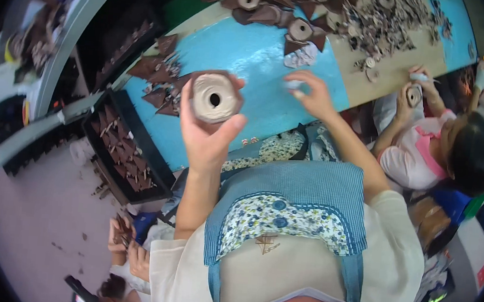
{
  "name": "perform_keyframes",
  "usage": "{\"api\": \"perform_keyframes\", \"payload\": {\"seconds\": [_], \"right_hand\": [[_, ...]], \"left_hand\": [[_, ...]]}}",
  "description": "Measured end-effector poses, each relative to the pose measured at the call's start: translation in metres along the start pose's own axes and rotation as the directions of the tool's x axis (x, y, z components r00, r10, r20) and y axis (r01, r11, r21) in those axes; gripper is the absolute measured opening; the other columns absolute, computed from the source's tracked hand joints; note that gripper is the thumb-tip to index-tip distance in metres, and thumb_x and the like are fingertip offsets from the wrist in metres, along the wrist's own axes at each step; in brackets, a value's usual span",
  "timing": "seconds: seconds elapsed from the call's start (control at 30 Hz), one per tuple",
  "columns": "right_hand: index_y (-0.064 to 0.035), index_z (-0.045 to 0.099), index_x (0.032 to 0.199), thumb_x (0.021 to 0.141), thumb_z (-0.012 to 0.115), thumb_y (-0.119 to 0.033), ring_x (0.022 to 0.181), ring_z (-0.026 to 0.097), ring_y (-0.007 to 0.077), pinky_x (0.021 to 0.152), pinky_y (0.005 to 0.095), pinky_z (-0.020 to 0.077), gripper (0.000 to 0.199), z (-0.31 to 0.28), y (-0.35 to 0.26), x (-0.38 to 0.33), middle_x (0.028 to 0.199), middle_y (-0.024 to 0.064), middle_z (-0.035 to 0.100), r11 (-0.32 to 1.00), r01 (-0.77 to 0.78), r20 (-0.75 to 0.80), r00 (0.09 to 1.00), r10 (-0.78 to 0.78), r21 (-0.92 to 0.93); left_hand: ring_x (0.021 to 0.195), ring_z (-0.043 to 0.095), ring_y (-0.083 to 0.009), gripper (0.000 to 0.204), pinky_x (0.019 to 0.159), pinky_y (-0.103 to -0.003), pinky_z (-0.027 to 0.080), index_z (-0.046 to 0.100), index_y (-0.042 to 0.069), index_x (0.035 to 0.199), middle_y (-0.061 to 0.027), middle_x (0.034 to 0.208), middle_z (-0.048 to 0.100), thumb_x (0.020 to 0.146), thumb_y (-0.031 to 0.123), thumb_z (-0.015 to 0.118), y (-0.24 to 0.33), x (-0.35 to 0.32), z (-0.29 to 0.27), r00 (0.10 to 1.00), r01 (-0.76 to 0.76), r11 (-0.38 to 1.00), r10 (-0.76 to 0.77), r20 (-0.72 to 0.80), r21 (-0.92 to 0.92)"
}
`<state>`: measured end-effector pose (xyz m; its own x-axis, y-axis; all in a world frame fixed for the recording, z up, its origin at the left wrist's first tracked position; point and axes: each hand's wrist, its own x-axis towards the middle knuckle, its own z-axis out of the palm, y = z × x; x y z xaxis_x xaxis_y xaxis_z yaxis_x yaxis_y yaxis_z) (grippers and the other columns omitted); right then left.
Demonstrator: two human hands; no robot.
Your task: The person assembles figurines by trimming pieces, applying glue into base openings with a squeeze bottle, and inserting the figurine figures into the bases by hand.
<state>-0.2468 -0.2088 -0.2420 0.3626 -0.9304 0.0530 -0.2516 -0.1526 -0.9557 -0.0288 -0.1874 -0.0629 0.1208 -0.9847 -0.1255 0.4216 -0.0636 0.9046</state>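
Observation:
My left hand (206,147) is wrapped round a brown, many-sided piece (202,102), held up above the blue table. Its pale cream face is round with a dark hole in the middle, and it is turned upward. Over the table to its right, my right hand (316,97) pinches a small white wad (293,85) between thumb and fingers. I cannot make out what the wad is made of. A crumpled whitish lump (301,55) lies just beyond that hand, beside another brown piece (300,30) with a holed round face.
Dark brown triangular pieces (155,73) are heaped at the table's left edge. A black tray (163,187) of similar pieces stands lower left. Heaps of brown parts (376,24) cover the far side. A co-worker (423,145) sits at right, holding a similar piece; another person's hands (123,238) show lower left.

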Motion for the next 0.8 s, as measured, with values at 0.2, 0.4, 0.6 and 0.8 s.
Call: {"api": "perform_keyframes", "payload": {"seconds": [0.2,0.4,0.6,0.8], "right_hand": [[-0.005,0.062,0.103,0.063,0.053,0.014,0.099,0.057,0.0294,0.085,0.0378,0.046,0.045,0.023,0.016,-0.001,0.102,0.0132,0.061,0.974,0.073,-0.004,0.997,-0.076,-0.216],[-0.0032,0.059,0.1,0.066,0.06,-0.001,0.095,0.051,0.0341,0.085,0.0406,0.0419,0.035,-0.078,-0.003,0.017,0.097,0.0151,0.056,0.855,-0.252,-0.576,0.815,-0.065,-0.453],[-0.0048,0.065,0.087,0.066,0.073,-0.025,0.101,0.043,0.033,0.09,0.0438,0.0335,0.03,-0.096,0.023,0.059,0.106,0.0138,0.051,0.527,-0.605,-0.685,0.726,0.057,-0.597],[-0.0056,0.061,0.089,0.065,0.069,-0.022,0.099,0.047,0.0282,0.09,0.0445,0.0297,0.031,-0.095,0.002,0.053,0.098,0.0097,0.056,0.66,-0.448,-0.685,0.715,-0.141,-0.603]], "left_hand": [[0.104,0.056,-0.0276,0.075,0.094,-0.039,0.042,0.036,0.0,0.128,-0.0171,0.116,0.053,0.067,0.011,0.077,-0.006,0.007,0.002,0.999,0.034,0.999,-0.034,-0.041,-0.004],[0.094,0.052,-0.0203,0.075,0.088,-0.035,0.041,0.038,0.001,0.127,-0.0122,0.109,0.051,0.064,0.008,0.078,-0.008,0.028,0.014,1.0,-0.008,1.0,0.007,0.022,0.029],[0.081,0.051,-0.0148,0.077,0.072,-0.026,0.043,0.04,0.001,0.12,-0.0092,0.097,0.053,0.056,-0.002,0.083,0.001,0.033,0.045,0.999,0.038,0.994,-0.038,0.001,0.098],[0.08,0.053,-0.0123,0.06,0.072,-0.025,0.045,0.044,0.002,0.109,-0.0058,0.091,0.055,0.061,-0.007,0.08,0.013,0.01,0.051,1.0,0.016,0.978,-0.013,-0.018,0.208]]}}
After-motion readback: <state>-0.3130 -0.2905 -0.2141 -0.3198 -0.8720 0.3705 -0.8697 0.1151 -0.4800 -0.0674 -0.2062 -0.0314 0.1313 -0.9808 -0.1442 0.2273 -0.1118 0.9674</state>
